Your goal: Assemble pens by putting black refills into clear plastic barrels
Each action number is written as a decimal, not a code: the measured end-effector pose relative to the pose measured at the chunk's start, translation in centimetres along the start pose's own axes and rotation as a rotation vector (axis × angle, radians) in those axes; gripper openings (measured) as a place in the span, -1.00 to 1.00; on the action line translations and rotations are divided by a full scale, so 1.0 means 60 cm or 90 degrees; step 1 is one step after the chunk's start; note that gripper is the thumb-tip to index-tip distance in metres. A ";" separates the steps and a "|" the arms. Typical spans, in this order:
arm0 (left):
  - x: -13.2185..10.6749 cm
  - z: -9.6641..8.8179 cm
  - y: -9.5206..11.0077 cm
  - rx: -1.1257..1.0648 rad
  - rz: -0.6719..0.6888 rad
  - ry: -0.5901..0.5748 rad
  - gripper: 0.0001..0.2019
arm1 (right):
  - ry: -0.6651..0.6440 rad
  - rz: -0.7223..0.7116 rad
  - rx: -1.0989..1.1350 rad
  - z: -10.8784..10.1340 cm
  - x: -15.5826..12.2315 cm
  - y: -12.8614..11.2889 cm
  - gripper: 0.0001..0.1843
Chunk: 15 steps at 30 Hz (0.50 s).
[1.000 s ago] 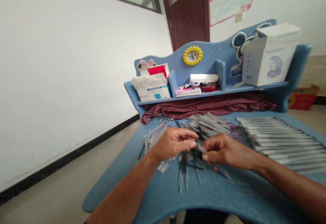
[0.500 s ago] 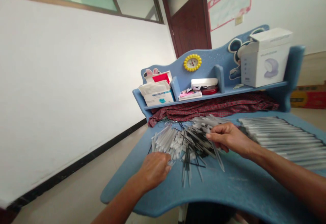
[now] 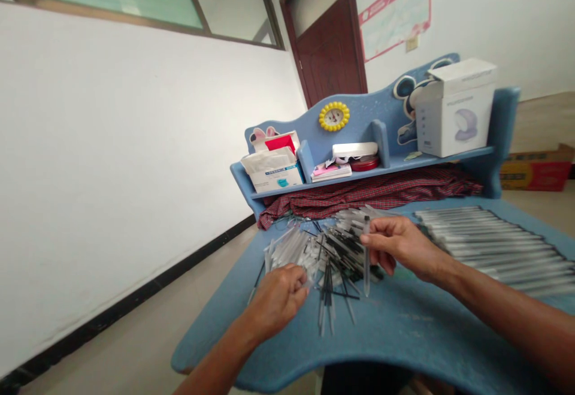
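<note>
Translucent plastic forms the pen [image 3: 366,272] that the right hand [image 3: 398,244] pinches nearly upright, dark end up, above the blue bench [image 3: 404,329]. The left hand [image 3: 279,298] curls at the near edge of the pale pieces [image 3: 291,249]; whether it grips any, I cannot tell. Thin dark rods [image 3: 327,280] lie between the hands; a row of pens [image 3: 494,245] lies to the right.

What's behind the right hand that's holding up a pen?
Beyond the right hand and its pen, clear tubes lie heaped on the blue table, with a red plaid cloth farther back beneath the shelf. Whatever the hand itself blocks cannot be seen.
</note>
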<state>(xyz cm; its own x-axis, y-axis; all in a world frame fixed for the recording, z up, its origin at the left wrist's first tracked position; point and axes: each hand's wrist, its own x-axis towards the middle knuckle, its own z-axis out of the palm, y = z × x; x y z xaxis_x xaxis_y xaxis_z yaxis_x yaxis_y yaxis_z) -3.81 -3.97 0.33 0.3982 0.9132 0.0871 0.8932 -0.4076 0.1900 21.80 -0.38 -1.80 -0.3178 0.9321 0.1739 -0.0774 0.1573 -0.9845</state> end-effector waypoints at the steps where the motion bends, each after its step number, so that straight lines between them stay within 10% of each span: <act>1: 0.005 0.002 0.007 -0.045 0.012 0.037 -0.94 | 0.008 -0.008 0.021 0.001 -0.001 -0.005 -0.63; 15: 0.083 0.056 0.092 -0.229 0.162 0.181 -0.96 | 0.148 -0.143 0.068 -0.037 0.000 -0.041 -0.67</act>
<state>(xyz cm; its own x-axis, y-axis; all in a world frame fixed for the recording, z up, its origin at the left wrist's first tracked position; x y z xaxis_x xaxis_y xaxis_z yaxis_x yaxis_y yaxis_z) 3.80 -1.65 -1.46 0.4767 0.7687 0.4264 0.6275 -0.6373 0.4474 24.10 -0.05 0.55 -0.0584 0.9293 0.3646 -0.2237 0.3438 -0.9120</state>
